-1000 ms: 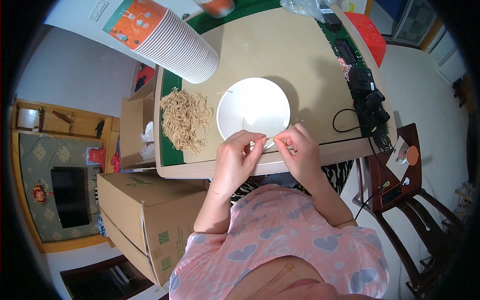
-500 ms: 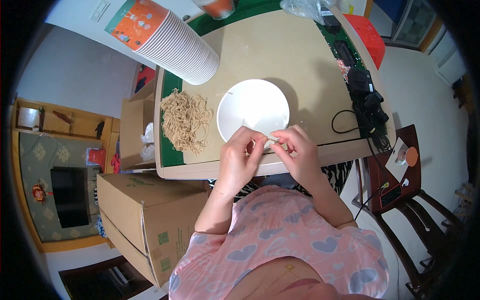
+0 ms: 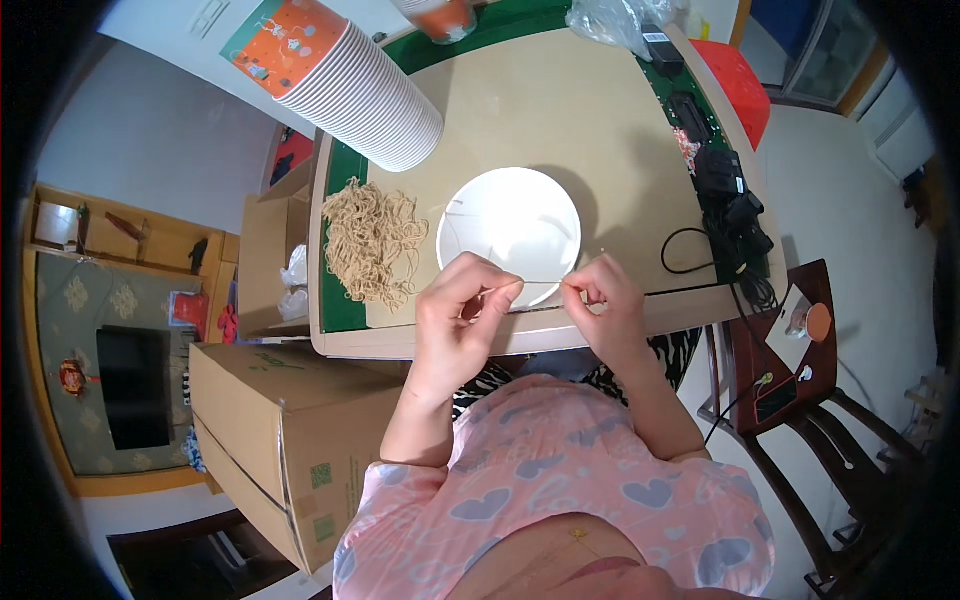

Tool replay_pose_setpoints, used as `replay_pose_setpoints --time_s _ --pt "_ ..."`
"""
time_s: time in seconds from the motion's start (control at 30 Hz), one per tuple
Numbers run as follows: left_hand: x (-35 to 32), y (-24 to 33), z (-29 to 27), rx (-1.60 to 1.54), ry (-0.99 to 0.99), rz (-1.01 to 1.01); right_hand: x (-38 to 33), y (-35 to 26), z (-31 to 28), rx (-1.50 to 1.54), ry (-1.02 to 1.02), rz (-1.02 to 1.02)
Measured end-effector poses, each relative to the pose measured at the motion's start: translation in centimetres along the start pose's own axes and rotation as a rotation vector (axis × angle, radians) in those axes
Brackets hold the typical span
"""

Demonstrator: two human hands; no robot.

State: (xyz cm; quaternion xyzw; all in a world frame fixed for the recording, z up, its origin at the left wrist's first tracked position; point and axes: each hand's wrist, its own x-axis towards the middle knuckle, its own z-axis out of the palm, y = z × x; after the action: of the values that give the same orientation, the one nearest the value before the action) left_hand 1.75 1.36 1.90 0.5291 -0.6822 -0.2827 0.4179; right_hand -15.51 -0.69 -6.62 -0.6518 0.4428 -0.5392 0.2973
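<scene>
Here you are, both hands up at the near edge of the table [image 3: 590, 95], and a short length of string [image 3: 542, 284] runs between them, looking taut and close to level! Your left hand [image 3: 468, 312] pinches its left end, thumb and forefinger pressed together; your right hand [image 3: 606, 303] nips the other end the same way, fingertips closed tight. So the string lies right in both grips, its middle bare in the narrow gap between them.

Behind it sits the white bowl [image 3: 510, 215], and from above the string crosses the bowl's near rim (whether it touches that rim, I can't tell). A thin, faint line shows inside the bowl at the left, too fine to make out.

Over to your left, well apart from your fingers, a tangled heap of tan strands [image 3: 370, 240] spreads across the tabletop. Beyond that leans a tall stack of paper cups [image 3: 360, 95], white-rimmed with an orange print. And away on your right, black cables and adapters [image 3: 722, 172] crowd the table's green border!
</scene>
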Motion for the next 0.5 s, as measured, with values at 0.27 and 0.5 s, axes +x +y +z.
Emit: replay_pose_setpoints --time_s 0.27,0.5 --pt "1.1 0.5 0.6 -0.114 -0.054 -0.068 1.5 -1.5 -1.5 -0.024 -0.075 -0.023" --pt "4.7 2.0 -1.4 0.127 -0.244 0.130 6.5 -1.4 -1.5 -0.121 -0.078 -0.291"
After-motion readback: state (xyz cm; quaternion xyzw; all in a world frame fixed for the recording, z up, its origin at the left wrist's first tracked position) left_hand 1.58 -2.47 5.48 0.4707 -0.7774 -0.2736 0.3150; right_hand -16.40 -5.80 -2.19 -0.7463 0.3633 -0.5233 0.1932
